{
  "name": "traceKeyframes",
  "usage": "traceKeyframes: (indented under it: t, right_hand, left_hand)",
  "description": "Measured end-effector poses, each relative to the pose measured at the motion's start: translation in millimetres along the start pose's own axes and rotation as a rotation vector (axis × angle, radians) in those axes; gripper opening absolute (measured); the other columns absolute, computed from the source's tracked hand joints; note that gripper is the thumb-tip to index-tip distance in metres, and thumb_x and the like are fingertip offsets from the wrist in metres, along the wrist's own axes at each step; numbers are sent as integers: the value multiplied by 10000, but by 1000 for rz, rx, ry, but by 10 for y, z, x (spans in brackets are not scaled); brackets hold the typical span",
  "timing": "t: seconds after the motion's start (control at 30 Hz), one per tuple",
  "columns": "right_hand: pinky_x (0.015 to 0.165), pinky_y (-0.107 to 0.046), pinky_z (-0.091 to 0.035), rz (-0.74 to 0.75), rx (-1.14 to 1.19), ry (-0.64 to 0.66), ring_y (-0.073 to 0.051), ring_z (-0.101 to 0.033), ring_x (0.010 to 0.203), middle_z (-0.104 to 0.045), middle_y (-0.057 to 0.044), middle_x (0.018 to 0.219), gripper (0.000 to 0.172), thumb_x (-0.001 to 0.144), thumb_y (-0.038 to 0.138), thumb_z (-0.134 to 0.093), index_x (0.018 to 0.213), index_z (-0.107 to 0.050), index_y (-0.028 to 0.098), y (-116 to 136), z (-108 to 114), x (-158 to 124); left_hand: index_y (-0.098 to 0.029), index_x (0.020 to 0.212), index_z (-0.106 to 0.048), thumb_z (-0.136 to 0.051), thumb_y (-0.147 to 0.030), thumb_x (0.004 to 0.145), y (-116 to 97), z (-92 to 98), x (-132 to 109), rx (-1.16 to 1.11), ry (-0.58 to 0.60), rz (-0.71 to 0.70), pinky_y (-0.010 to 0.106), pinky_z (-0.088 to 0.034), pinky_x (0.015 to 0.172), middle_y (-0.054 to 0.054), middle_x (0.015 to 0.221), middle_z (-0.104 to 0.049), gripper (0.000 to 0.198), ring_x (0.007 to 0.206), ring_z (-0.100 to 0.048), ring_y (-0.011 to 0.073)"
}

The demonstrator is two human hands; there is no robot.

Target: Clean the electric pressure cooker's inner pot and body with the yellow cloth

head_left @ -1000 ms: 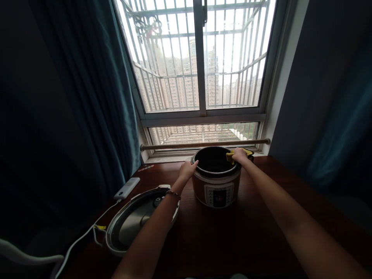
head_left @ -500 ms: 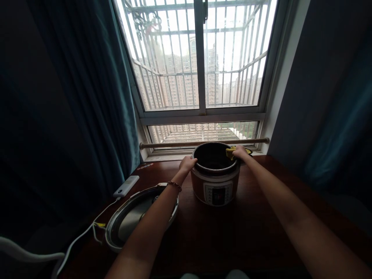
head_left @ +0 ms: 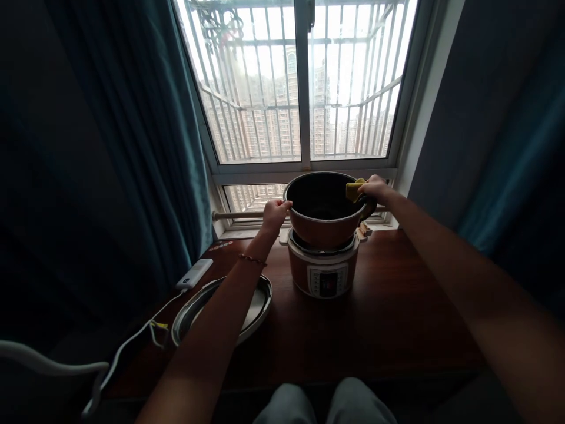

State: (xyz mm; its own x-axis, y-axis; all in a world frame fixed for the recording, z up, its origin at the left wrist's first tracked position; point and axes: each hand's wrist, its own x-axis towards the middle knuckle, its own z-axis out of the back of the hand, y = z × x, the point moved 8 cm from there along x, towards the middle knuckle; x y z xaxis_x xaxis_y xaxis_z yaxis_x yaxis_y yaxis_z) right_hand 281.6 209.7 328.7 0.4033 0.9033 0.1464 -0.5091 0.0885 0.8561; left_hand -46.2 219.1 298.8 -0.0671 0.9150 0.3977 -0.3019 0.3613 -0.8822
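A dark-lined inner pot [head_left: 324, 227] hangs raised over the electric cooker [head_left: 298, 268], its base still close to the opening. My left hand [head_left: 276, 214] pinches the left side of the rim. On the other side my right hand [head_left: 375, 187] is closed on a yellow cloth [head_left: 354, 191] at the pot's right rim, just above a dark curved handle [head_left: 367, 209]. The fingertips under the cloth are hidden. To the left on the table, a round metal-lined lid [head_left: 262, 306] lies partly behind my left forearm.
The wooden table [head_left: 397, 312] stands against a barred window [head_left: 304, 168]. At its left edge lie a white power strip or box [head_left: 195, 274] and a white cable [head_left: 132, 338]. A blue curtain [head_left: 176, 176] hangs beside it. My knees [head_left: 289, 403] are below the front edge.
The inner pot has risen out of the cooker, lifted by both hands, so the cooker's top rim now shows. The view has tilted, and my knees show more.
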Motion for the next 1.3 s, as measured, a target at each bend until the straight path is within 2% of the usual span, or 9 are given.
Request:
traceKeyframes:
  t: [0.17, 0.33, 0.47, 0.57, 0.67, 0.8, 0.9, 1.07, 1.3]
  right_hand:
    - [469, -259, -482, -80, 57, 67, -149, -573, 528, -576, -40, 600, 206, 622, 109, -661, 799, -563, 71, 282, 380, -630]
    - [468, -256, -488, -95, 156, 221, -173, -602, 548, -630, -67, 660, 230, 602, 127, -627, 825, -576, 102, 108, 480, -1490]
    - [467, -209, -458, -96, 150, 242, -140, -589, 543, -614, -13, 634, 261, 551, 151, -632, 800, -554, 149, -295, 466, -2110]
    - [502, -212, -457, -118, 181, 301, -143, -593, 587, -606, 5, 660, 264, 539, 197, -624, 785, -533, 172, -658, 322, -2437]
    - [514, -228, -448, -171, 198, 316, -156, -589, 603, -603, 2, 667, 262, 527, 226, -617, 771, -529, 184, -1076, 81, -2614]
    - [531, -246, -448, -213, 257, 289, -167, -583, 617, -597, 1, 664, 232, 522, 218, -607, 736, -519, 205, -1563, -304, -2676]
    - [536, -248, -448, -237, 275, 269, -163, -577, 608, -589, 10, 646, 209, 522, 195, -597, 710, -506, 209, -1793, -496, -2645]
    - [541, -251, -451, -262, 264, 258, -163, -582, 601, -594, 11, 638, 189, 535, 188, -589, 704, -507, 208, -1993, -604, -2524]
    - [559, -248, -449, -253, 201, 235, -169, -590, 643, -602, 13, 678, 236, 540, 229, -601, 765, -540, 189, -2114, -610, -2389]
  left_hand:
    - [-158, 527, -469, -594, -311, 624, -542, 340, -394, -239, 7, -7, 188, -237, 410, -74, 415, -358, 221, 399, -295, 49]
    - [-155, 535, -470, -622, -324, 643, -702, 580, -1126, -312, 88, 47, 174, -219, 405, -70, 435, -361, 252, 404, -300, 46]
    - [-160, 570, -470, -637, -380, 661, -508, 653, -1866, -285, 148, 156, 177, -279, 447, -59, 498, -409, 291, 456, -355, 60]
    - [-162, 556, -429, -633, -412, 675, -161, 663, -2345, -299, 139, 295, 177, -287, 464, -62, 510, -396, 343, 472, -339, 58]
    - [-166, 546, -413, -650, -457, 637, 285, 593, -2657, -329, 155, 398, 184, -287, 464, -60, 505, -390, 386, 473, -335, 62]
    - [-178, 519, -381, -668, -452, 597, 831, 489, -2812, -341, 128, 458, 193, -286, 462, -65, 492, -354, 405, 472, -315, 66]
    - [-183, 513, -370, -667, -434, 595, 1052, 402, -2833, -328, 120, 472, 195, -284, 461, -66, 495, -344, 397, 475, -305, 69]
    - [-187, 520, -372, -652, -445, 613, 1191, 286, -2819, -314, 117, 484, 199, -292, 468, -64, 504, -352, 393, 478, -315, 75]
    - [-184, 537, -390, -651, -462, 627, 1301, 218, -2796, -340, 95, 509, 195, -294, 466, -64, 510, -355, 392, 481, -314, 74]
